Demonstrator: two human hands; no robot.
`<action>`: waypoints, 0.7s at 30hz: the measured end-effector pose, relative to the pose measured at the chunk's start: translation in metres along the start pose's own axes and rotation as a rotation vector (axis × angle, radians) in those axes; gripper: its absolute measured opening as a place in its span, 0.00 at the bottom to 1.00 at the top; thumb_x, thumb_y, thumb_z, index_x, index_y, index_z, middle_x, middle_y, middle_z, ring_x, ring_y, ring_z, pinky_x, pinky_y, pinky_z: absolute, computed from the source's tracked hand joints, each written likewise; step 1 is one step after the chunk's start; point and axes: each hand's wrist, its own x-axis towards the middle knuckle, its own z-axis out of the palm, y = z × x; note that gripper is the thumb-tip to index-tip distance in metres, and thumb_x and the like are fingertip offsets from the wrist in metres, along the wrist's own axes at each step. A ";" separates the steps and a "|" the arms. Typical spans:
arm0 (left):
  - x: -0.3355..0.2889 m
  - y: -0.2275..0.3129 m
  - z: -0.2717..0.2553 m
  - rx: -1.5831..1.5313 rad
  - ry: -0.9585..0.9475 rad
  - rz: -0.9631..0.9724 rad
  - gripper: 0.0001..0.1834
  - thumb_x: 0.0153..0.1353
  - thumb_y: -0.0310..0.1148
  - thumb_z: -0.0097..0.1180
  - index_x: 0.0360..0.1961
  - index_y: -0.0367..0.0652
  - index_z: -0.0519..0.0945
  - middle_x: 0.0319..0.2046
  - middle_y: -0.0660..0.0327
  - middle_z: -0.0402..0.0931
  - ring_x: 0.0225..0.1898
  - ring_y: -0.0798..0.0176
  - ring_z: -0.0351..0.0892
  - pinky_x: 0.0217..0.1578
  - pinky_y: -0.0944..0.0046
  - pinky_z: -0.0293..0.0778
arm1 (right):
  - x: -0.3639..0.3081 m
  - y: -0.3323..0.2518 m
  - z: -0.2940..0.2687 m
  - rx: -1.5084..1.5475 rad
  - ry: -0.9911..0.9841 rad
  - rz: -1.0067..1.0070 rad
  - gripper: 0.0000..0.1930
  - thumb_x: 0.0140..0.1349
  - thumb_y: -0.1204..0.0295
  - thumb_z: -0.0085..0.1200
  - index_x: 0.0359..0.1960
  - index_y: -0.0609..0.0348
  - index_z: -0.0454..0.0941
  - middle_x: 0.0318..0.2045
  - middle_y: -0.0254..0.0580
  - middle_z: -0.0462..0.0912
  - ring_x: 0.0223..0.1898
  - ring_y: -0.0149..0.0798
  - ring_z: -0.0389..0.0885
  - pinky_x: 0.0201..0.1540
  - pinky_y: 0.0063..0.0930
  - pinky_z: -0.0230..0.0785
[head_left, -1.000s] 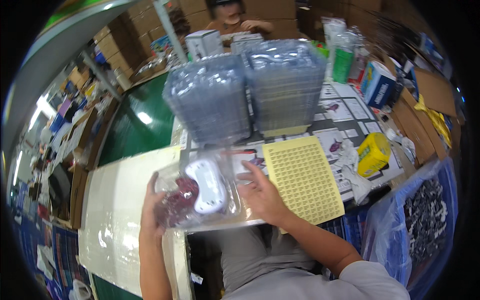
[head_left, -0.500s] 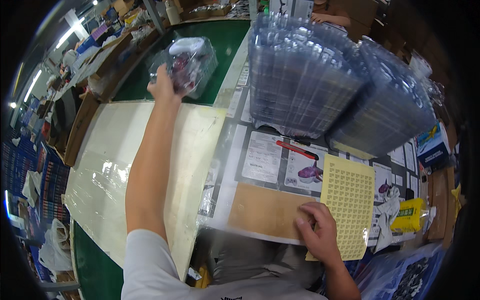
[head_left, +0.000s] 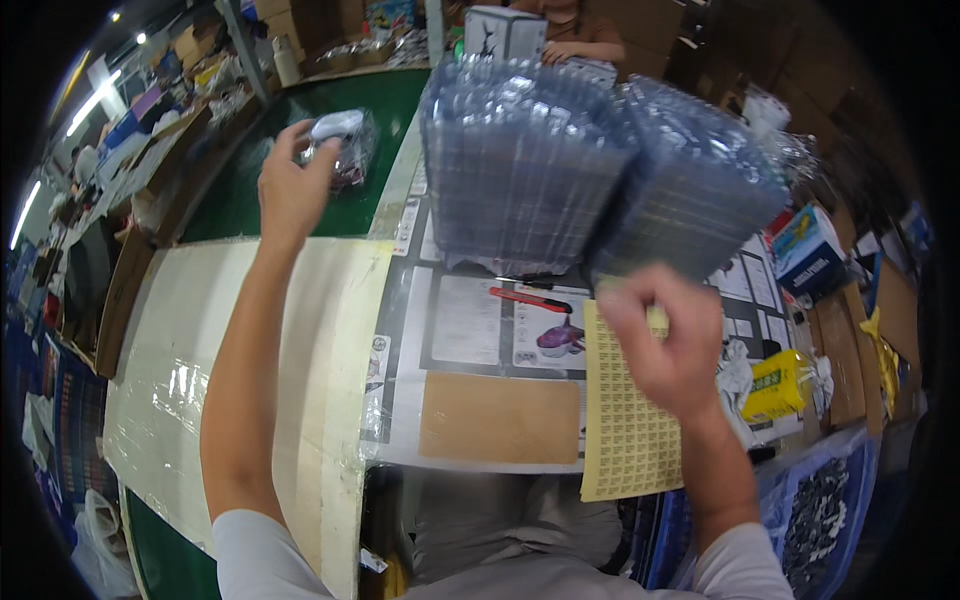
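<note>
My left hand [head_left: 297,182] is stretched over the green surface [head_left: 235,205] at the far left, its fingers apart. Just beyond it lies a clear plastic blister pack [head_left: 352,160] with a white piece and something dark red inside; thumb and pack overlap in view, and no grip shows. My right hand [head_left: 668,345] is smeared by motion above the upper part of a yellow label sheet [head_left: 630,440], so I cannot make out its fingers. Left of that sheet lies a brown cardboard rectangle [head_left: 500,418], below a red box cutter [head_left: 530,299].
Two tall stacks of clear plastic shells, a left one [head_left: 525,170] and a right one [head_left: 690,185], stand at the back. A white board [head_left: 300,380] covers the left side. A yellow packet [head_left: 778,388] lies at right, near a blue bin [head_left: 835,500]. Another person's hand [head_left: 570,50] shows behind.
My right hand has lifted off the cardboard to above the label sheet. My left fingers, earlier on the blister pack, have spread, and the pack sits farther off. The whole view has shifted.
</note>
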 end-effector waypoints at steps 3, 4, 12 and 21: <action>-0.038 0.076 0.002 -0.148 -0.082 0.385 0.21 0.66 0.36 0.69 0.59 0.41 0.85 0.54 0.51 0.85 0.46 0.52 0.90 0.47 0.58 0.84 | 0.092 0.005 -0.001 -0.176 0.177 -0.392 0.08 0.71 0.71 0.63 0.42 0.65 0.87 0.32 0.47 0.85 0.28 0.42 0.82 0.34 0.35 0.73; -0.048 0.096 0.000 -0.030 -0.068 0.506 0.19 0.66 0.34 0.69 0.57 0.42 0.85 0.54 0.52 0.84 0.47 0.50 0.89 0.48 0.57 0.84 | 0.117 0.008 0.000 -0.302 0.173 -0.474 0.11 0.72 0.68 0.62 0.45 0.63 0.88 0.36 0.49 0.87 0.30 0.49 0.84 0.37 0.41 0.76; -0.081 0.141 0.018 0.241 -0.154 0.983 0.24 0.60 0.25 0.67 0.59 0.50 0.83 0.67 0.60 0.78 0.62 0.48 0.79 0.59 0.51 0.81 | 0.222 0.035 0.006 -0.252 -0.623 -0.014 0.20 0.71 0.53 0.67 0.45 0.60 0.91 0.30 0.37 0.88 0.29 0.35 0.80 0.34 0.37 0.74; -0.073 0.123 0.035 0.541 -0.115 0.993 0.30 0.68 0.31 0.69 0.70 0.67 0.81 0.72 0.70 0.77 0.70 0.52 0.76 0.62 0.50 0.84 | 0.232 0.048 0.015 -0.293 -0.575 0.000 0.20 0.62 0.54 0.71 0.47 0.55 0.93 0.35 0.42 0.91 0.35 0.40 0.87 0.38 0.39 0.81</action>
